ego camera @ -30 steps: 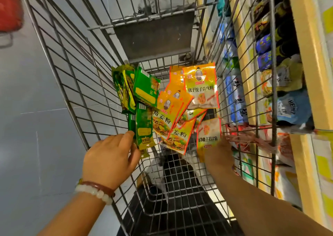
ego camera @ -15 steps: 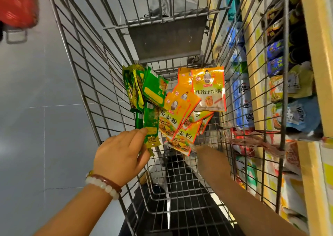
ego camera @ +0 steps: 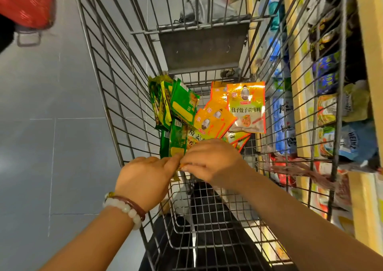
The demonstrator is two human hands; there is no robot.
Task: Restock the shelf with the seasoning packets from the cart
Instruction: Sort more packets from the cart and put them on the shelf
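Where your beaded bracelet (ego camera: 126,207) shows, your left hand (ego camera: 145,179) and right hand (ego camera: 213,161) meet, pinching glossy packet edges inside the wire cart (ego camera: 116,113). Beyond lie flat green packets (ego camera: 178,109) and orange seasoning packets (ego camera: 246,109); the stocked shelf (ego camera: 298,80) stands right.

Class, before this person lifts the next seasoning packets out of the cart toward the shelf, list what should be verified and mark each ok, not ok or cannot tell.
1. Packets remain in the cart: ok; orange packets and green packets lie inside.
2. Left hand has a packet: ok, it pinches a packet edge.
3. Right hand grip is firm: cannot tell; fingers hidden.
4. Shelf is beside the cart: ok.
5. Free shelf slot: cannot tell.
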